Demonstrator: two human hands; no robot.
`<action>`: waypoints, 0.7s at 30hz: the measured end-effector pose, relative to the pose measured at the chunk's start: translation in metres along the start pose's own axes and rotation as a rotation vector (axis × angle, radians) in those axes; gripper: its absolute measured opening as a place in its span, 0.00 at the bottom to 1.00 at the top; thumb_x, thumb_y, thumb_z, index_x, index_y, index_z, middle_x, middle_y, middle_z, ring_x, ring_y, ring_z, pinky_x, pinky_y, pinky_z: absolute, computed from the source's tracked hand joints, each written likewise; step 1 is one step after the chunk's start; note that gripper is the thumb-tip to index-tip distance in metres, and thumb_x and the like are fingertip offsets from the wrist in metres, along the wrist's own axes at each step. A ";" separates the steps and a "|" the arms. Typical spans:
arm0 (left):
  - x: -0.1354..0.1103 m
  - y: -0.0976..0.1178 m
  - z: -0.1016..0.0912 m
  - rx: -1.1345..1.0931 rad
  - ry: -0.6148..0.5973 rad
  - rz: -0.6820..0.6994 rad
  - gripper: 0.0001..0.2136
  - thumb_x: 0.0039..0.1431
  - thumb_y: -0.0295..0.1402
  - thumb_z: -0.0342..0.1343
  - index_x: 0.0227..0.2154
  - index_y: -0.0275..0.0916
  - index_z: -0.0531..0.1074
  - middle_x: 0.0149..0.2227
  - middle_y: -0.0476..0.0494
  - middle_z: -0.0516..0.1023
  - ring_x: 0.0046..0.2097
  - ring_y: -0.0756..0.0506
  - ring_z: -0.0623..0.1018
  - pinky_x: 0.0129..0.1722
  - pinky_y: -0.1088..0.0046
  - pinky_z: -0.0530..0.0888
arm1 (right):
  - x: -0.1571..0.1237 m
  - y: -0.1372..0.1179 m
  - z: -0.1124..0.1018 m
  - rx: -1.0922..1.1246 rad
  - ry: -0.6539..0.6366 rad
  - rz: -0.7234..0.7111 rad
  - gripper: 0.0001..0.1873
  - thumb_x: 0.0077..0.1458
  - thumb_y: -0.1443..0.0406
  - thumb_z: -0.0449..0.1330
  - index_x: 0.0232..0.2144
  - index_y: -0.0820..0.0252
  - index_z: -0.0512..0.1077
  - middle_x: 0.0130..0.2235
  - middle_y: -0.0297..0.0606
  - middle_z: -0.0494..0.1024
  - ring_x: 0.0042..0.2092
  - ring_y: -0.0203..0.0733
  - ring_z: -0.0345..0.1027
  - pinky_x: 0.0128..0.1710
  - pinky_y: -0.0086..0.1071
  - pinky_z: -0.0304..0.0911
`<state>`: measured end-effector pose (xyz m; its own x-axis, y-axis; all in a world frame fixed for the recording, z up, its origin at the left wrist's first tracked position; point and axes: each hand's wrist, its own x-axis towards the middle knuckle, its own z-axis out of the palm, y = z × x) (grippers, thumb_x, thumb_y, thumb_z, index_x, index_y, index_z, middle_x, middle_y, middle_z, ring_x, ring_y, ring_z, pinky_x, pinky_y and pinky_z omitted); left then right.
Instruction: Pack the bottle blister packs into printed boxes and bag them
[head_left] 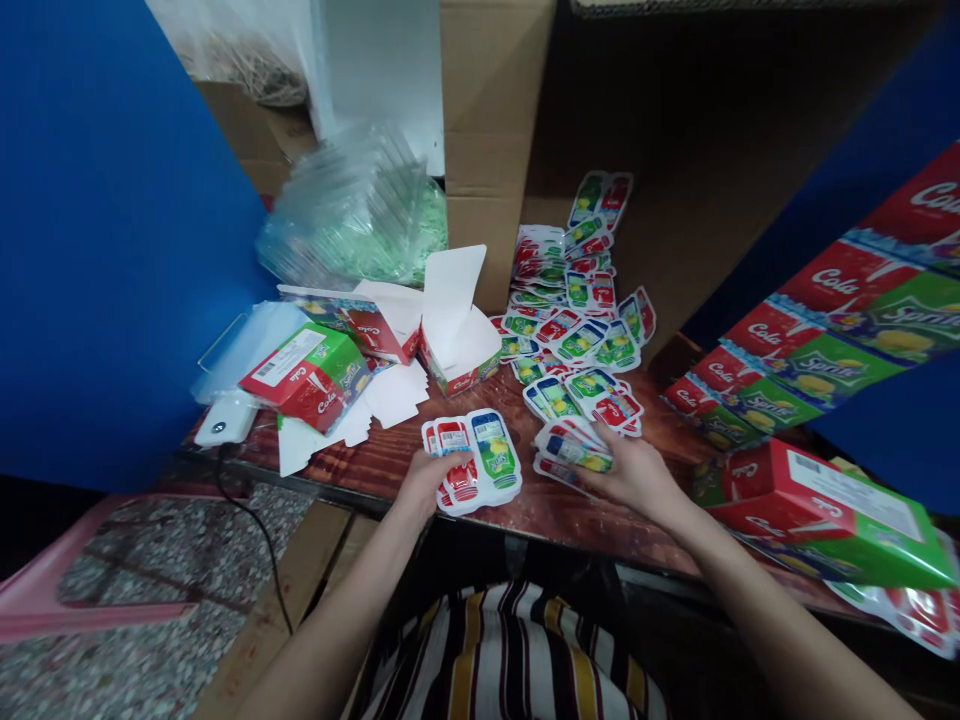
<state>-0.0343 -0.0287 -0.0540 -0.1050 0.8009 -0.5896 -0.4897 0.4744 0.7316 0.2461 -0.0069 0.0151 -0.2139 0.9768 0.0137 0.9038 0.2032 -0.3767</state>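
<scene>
While left grip holds card stack — right grip, more cards.

Light: indoor, cool, rather dim; source out of view. Shadow: deep within the large cardboard box, its back almost black; dark also beneath the counter. Highlights: pale glare on the clear plastic trays; soft sheen on the counter's reddish surface. Blur: trays streaked; smallest print on the cards illegible. Distortion: wide-angle, stacked cartons stretched toward the right edge.
</scene>
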 end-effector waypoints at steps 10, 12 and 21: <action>0.005 -0.004 0.000 0.002 0.023 0.029 0.19 0.31 0.30 0.73 0.31 0.32 0.77 0.29 0.38 0.82 0.31 0.38 0.81 0.34 0.64 0.78 | 0.023 -0.089 0.044 1.507 0.031 0.344 0.26 0.37 0.60 0.72 0.40 0.60 0.71 0.38 0.39 0.81 0.35 0.46 0.77 0.36 0.38 0.73; 0.008 -0.004 -0.002 0.010 0.044 0.024 0.20 0.36 0.38 0.71 0.32 0.33 0.77 0.31 0.37 0.82 0.33 0.39 0.82 0.35 0.65 0.78 | 0.029 -0.097 0.071 1.573 0.075 0.436 0.29 0.32 0.62 0.74 0.39 0.60 0.71 0.36 0.38 0.81 0.34 0.46 0.77 0.37 0.38 0.73; -0.004 0.014 0.002 -0.057 -0.134 -0.043 0.34 0.46 0.61 0.55 0.46 0.36 0.75 0.42 0.35 0.81 0.41 0.38 0.81 0.40 0.66 0.78 | 0.037 -0.094 0.104 1.386 0.121 0.426 0.30 0.33 0.58 0.73 0.41 0.61 0.70 0.37 0.38 0.81 0.35 0.45 0.76 0.39 0.38 0.71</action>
<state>-0.0393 -0.0241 -0.0406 0.0317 0.8237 -0.5662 -0.5398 0.4908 0.6839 0.1144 0.0028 -0.0455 0.0688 0.9588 -0.2758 -0.2016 -0.2573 -0.9450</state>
